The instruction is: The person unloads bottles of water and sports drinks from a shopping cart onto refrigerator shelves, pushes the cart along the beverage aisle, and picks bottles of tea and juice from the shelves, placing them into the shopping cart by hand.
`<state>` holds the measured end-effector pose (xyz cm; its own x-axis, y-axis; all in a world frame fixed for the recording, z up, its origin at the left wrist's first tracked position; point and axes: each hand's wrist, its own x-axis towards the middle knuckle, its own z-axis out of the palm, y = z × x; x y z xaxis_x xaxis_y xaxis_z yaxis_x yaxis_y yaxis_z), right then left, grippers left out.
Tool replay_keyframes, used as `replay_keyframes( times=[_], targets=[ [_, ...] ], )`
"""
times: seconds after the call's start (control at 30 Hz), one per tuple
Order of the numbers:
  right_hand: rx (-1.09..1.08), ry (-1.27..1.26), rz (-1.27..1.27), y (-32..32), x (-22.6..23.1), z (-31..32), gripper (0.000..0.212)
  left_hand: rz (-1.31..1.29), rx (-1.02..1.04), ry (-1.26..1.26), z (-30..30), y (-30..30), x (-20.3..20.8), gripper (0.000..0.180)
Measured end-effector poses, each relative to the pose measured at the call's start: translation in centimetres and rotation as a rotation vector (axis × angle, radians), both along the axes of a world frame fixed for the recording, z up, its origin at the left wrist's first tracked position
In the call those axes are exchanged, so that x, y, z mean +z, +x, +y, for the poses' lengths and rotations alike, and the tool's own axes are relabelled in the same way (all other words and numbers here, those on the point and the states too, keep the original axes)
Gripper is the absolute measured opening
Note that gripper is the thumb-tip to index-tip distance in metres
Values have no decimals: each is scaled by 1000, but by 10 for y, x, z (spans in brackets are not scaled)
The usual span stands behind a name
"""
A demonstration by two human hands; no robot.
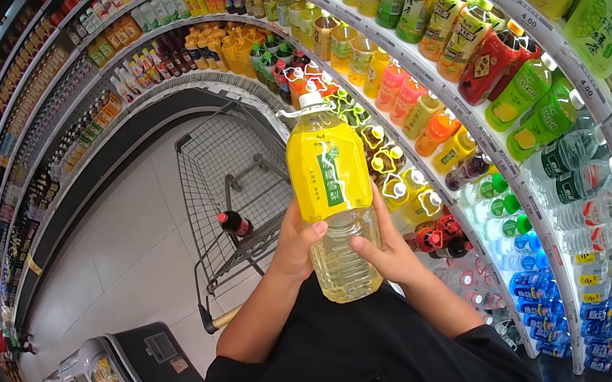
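A large plastic drink bottle [330,165] with a yellow label, white cap and white carry handle is held upright in front of me. Pale yellow liquid shows through its ribbed lower part. My left hand [298,240] wraps its left side, thumb across the front just below the label. On the other side my right hand [389,246] grips it, thumb pressed on the clear lower part. The fingers behind the bottle are hidden. Left of my left forearm stands a wire shopping cart [202,197], with a dark bottle [234,223] with a red cap lying in it.
Shelves of drinks [446,25] curve close along my right, with green, red and orange bottles and clear water bottles [582,178]. More stocked shelves [51,77] run along the far left. A chest freezer [150,358] stands at lower left on the pale tiled floor [125,222].
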<state>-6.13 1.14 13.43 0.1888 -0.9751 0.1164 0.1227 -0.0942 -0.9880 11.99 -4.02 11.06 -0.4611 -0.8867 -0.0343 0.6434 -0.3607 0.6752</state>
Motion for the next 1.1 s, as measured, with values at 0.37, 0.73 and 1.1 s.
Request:
replay_keyframes(
  times=[0.37,0.73,1.1],
  targets=[
    [47,41,-90,-5,8,-10,109,-42,8,-52,-4,-1,4,81],
    [39,171,-320,-9,0,-12,112,-36,-40,-41,-6,0,3,78],
    [-1,140,-361,-3,-5,-15,101,-22,-50,-22,-6,-1,7,77]
  ],
)
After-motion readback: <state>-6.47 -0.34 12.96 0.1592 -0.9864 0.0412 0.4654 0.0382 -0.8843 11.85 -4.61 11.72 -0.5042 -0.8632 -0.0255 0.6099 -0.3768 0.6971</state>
